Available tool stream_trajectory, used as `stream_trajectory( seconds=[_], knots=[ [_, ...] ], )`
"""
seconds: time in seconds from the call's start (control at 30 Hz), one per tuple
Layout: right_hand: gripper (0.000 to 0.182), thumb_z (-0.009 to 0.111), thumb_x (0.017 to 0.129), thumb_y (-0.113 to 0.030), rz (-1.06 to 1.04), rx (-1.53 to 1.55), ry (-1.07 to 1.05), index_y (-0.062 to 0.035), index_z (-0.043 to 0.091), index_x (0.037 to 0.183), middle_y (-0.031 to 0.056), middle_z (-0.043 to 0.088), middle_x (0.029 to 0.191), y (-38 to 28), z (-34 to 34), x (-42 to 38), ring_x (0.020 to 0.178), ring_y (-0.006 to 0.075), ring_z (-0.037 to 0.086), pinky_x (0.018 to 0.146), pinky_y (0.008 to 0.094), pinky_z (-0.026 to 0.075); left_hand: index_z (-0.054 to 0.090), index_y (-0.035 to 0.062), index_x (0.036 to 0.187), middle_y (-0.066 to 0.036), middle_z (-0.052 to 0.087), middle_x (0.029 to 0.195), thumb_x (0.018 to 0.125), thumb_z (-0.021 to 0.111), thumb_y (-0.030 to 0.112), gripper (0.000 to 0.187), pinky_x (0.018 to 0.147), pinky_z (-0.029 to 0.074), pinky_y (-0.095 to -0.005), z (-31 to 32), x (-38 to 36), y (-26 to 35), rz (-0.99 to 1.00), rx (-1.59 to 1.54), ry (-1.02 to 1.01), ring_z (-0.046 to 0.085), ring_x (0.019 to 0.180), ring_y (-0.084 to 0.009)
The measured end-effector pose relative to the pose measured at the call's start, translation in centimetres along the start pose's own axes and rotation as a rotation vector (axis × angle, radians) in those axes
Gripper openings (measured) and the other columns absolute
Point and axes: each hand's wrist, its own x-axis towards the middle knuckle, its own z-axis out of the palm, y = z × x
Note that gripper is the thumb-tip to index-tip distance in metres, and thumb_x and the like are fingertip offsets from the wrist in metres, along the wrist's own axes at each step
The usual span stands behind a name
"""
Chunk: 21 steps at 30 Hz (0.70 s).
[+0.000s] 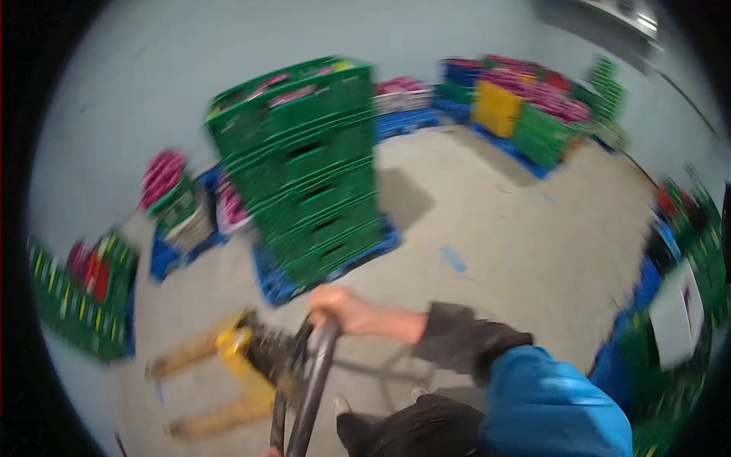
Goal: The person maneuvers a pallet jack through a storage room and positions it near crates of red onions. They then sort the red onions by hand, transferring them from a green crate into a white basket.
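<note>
My right hand (339,306) is closed around the top of the dark metal handle (314,381) of a pallet jack. At the bottom edge, a sliver of my left hand (272,452) shows against the handle's other end, curled on it; most of that hand is out of frame. The pallet jack's yellow body (242,358) and its two worn forks point left over the bare floor, with nothing on them. Beyond the handle, a tall stack of green crates (320,179) stands on a blue pallet (276,283). Pink bags show in the top crate. The picture is blurred by motion.
At the back right, yellow and green crates (499,110) with pink bags stand on blue pallets. More crates line the left wall (87,305) and the right side (685,305). A white crate (190,225) with pink bags sits left of the stack. Blue tape (454,259) marks the floor.
</note>
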Motion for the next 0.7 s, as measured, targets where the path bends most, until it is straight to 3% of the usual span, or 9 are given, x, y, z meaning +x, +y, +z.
stream_trajectory(
  seconds=[0.03, 0.07, 0.1, 0.13, 0.2, 0.33, 0.57, 0.63, 0.7],
  knots=[
    [0.013, 0.068, 0.075, -0.007, -0.626, -0.771, -0.069, -0.0036, 0.056, 0.08, 0.0086, 0.056, 0.072, -0.7, -1.6, 0.0, 0.068, 0.0226, 0.056, 0.065, 0.0347, 0.046, 0.052, -0.0004, 0.072, -0.014, 0.06, 0.073, 0.07, 0.068, 0.007, 0.017, 0.065, 0.047, -0.0335, 2.0, 0.3, -3.0, 0.139, -0.078, 0.083, 0.059, 0.068, -0.0244],
    [0.013, 0.068, 0.076, -0.005, -0.715, -0.826, -0.076, -0.0026, 0.057, 0.083, 0.0078, 0.057, 0.075, 0.5, -3.2, 0.2, 0.071, 0.0192, 0.058, 0.065, 0.033, 0.046, 0.039, 0.0033, 0.056, -0.011, 0.051, 0.059, 0.066, 0.069, 0.007, 0.031, 0.064, 0.045, -0.0323, 2.6, 0.1, -4.9, 0.286, -0.135, 0.16, 0.053, 0.062, -0.0226],
    [0.01, 0.064, 0.073, 0.003, -0.429, -0.457, -0.049, -0.0029, 0.058, 0.078, 0.0066, 0.059, 0.075, 0.8, -3.6, -0.4, 0.075, 0.0207, 0.058, 0.07, 0.0344, 0.046, 0.04, 0.0039, 0.056, -0.009, 0.047, 0.056, 0.063, 0.072, 0.007, 0.032, 0.068, 0.046, -0.0354, 3.5, -0.4, -2.3, 0.211, -0.178, 0.129, 0.052, 0.06, -0.0241],
    [0.012, 0.065, 0.072, 0.005, -0.413, -0.724, -0.025, -0.0016, 0.056, 0.077, 0.0053, 0.057, 0.076, -0.2, -4.3, -0.9, 0.073, 0.0171, 0.056, 0.068, 0.0315, 0.046, 0.043, 0.0042, 0.06, -0.009, 0.051, 0.064, 0.069, 0.066, 0.004, 0.025, 0.074, 0.046, -0.0365, 4.6, -0.9, -1.3, 0.268, -0.124, 0.112, 0.052, 0.068, -0.0206],
    [0.021, 0.062, 0.071, 0.012, 0.035, -0.01, 0.106, -0.0016, 0.047, 0.068, 0.0031, 0.049, 0.07, 1.1, -6.6, -0.5, 0.063, 0.0136, 0.046, 0.058, 0.0279, 0.041, 0.042, 0.0056, 0.057, -0.005, 0.046, 0.055, 0.064, 0.079, 0.013, 0.038, 0.072, 0.048, -0.0375, 6.2, -1.1, -1.8, 0.374, -0.118, 0.09, 0.05, 0.055, -0.0205],
    [0.028, 0.061, 0.072, 0.009, -0.505, -0.835, 0.124, -0.0034, 0.038, 0.064, 0.0042, 0.042, 0.062, -1.7, -4.6, -4.0, 0.058, 0.0146, 0.043, 0.054, 0.0288, 0.038, 0.045, 0.0062, 0.057, -0.003, 0.047, 0.052, 0.064, 0.08, 0.009, 0.035, 0.068, 0.048, -0.0364, 5.7, -3.3, -0.6, 0.401, -0.154, 0.126, 0.049, 0.052, -0.0175],
    [0.031, 0.063, 0.068, 0.009, -0.587, -0.727, 0.099, -0.0057, 0.037, 0.062, 0.0045, 0.043, 0.061, -0.9, -7.4, -6.8, 0.056, 0.0158, 0.044, 0.057, 0.0292, 0.04, 0.046, 0.0066, 0.056, -0.002, 0.048, 0.051, 0.063, 0.075, 0.006, 0.03, 0.065, 0.048, -0.0355, 7.3, -4.9, 0.0, 0.396, -0.188, 0.146, 0.049, 0.049, -0.0165],
    [0.031, 0.064, 0.068, 0.008, -0.538, -0.722, 0.012, -0.0057, 0.037, 0.062, 0.0046, 0.043, 0.061, -9.2, -4.7, -8.2, 0.055, 0.0163, 0.044, 0.057, 0.0296, 0.041, 0.045, 0.0066, 0.055, -0.003, 0.048, 0.051, 0.062, 0.072, 0.005, 0.028, 0.063, 0.049, -0.0353, 3.0, -4.9, 7.2, 0.349, -0.262, 0.136, 0.049, 0.049, -0.0166],
    [0.031, 0.068, 0.066, 0.005, -0.504, -0.7, -0.11, -0.0059, 0.039, 0.061, 0.0052, 0.046, 0.06, -10.6, -4.8, -8.6, 0.053, 0.0178, 0.046, 0.057, 0.0315, 0.043, 0.045, 0.0066, 0.054, -0.003, 0.048, 0.05, 0.062, 0.072, 0.004, 0.028, 0.062, 0.048, -0.035, 2.6, -4.8, 7.6, 0.326, -0.269, 0.185, 0.05, 0.049, -0.0166]
  ],
)
